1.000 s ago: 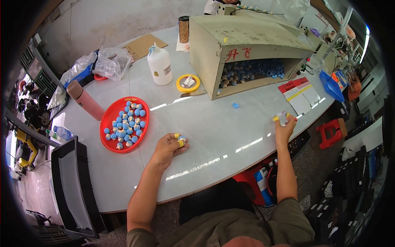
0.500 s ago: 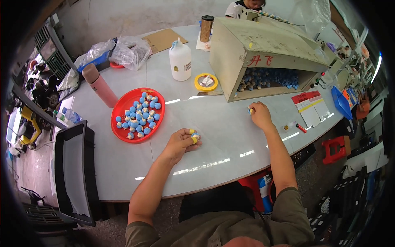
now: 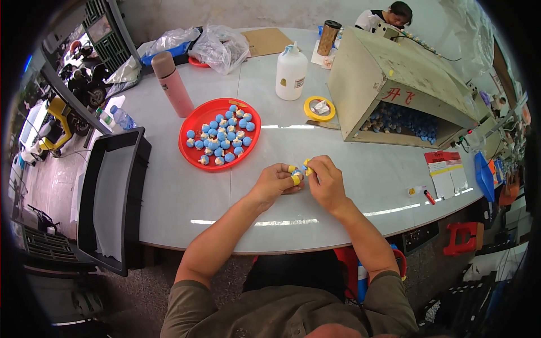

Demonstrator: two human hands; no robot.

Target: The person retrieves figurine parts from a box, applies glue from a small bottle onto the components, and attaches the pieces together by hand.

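Note:
My left hand (image 3: 273, 185) is closed around a small blue-and-white ball (image 3: 297, 173), and yellow wraps cover two of its fingertips. Close beside it, my right hand (image 3: 327, 183) is pinched, with yellow and a bit of blue showing at its fingertips. What it holds there is too small to make out. Beyond my left hand lies a round red tray (image 3: 189, 151) with many blue balls (image 3: 230, 144) that have pale, ragged parts.
An open-fronted box (image 3: 360, 73) at the right holds many more blue pieces. Around the table are a white bottle (image 3: 291, 76), yellow tape roll (image 3: 319, 109), pink flask (image 3: 172, 84), black bin (image 3: 112, 197), cards (image 3: 445, 172) and red marker (image 3: 429, 196). Someone sits behind the box.
My right hand has come from near the box to my left hand, and their fingertips now nearly meet. The left still holds its ball. The whole view has shifted.

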